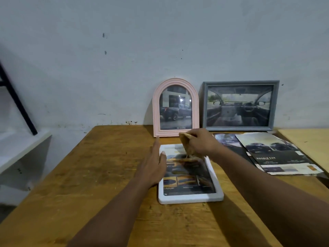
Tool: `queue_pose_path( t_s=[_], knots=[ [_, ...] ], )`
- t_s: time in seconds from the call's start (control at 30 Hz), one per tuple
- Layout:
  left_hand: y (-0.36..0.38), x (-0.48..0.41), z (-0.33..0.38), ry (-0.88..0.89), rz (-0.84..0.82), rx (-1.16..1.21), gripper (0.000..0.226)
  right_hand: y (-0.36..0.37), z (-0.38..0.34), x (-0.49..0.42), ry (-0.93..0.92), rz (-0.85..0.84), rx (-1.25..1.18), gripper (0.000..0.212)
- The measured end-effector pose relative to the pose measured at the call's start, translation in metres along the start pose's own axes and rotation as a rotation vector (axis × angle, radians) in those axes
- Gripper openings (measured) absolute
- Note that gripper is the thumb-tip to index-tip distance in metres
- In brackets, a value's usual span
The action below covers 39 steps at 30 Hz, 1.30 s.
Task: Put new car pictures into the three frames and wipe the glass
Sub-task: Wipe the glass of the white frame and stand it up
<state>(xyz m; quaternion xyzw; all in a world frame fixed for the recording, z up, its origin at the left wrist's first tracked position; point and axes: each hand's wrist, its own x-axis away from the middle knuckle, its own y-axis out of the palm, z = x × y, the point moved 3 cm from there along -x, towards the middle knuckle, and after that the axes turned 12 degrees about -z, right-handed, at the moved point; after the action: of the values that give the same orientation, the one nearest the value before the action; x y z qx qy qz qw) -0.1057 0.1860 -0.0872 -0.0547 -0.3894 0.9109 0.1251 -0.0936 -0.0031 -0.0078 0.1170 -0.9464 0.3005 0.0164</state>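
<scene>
A white rectangular frame (191,198) lies flat on the wooden table (89,175), with a car picture under its glass. My left hand (154,164) rests with straight fingers on the frame's left edge. My right hand (199,142) grips a tan cloth (187,145) over the frame's far end, and the cloth's tip touches the glass. A pink arched frame (175,106) with a dark pickup picture leans on the wall behind. Beside it a grey rectangular frame (240,105) shows a car interior.
Loose car brochure pages (277,154) lie on the table to the right of the white frame. A second lighter table (309,141) adjoins at far right. A white shelf (16,145) and a black slanted bar (16,102) stand at the left.
</scene>
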Motion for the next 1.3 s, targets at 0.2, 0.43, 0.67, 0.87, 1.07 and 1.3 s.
queue_pose_path(
  t_s=[0.2,0.43,0.67,0.87,1.07,1.3],
  knots=[
    [0.001,0.005,0.001,0.033,0.045,-0.079,0.066,0.068,0.005,-0.019,-0.319,-0.074,0.767,0.025],
    [0.003,0.004,0.004,-0.017,0.021,-0.140,0.067,0.064,0.016,-0.018,-0.429,-0.127,0.809,0.031],
    [0.002,0.002,0.008,-0.108,0.025,-0.233,0.065,0.026,0.026,-0.002,-0.248,-0.118,1.123,0.040],
    [0.001,0.003,0.009,-0.131,0.060,-0.239,0.065,0.023,0.029,0.016,-0.059,-0.029,1.136,0.045],
    [0.001,0.004,0.010,-0.141,0.067,-0.248,0.061,0.069,0.003,0.027,0.031,0.066,1.042,0.034],
    [-0.002,0.003,0.004,-0.129,0.029,-0.145,0.060,0.071,0.021,0.019,-0.175,-0.248,0.658,0.043]
  ],
)
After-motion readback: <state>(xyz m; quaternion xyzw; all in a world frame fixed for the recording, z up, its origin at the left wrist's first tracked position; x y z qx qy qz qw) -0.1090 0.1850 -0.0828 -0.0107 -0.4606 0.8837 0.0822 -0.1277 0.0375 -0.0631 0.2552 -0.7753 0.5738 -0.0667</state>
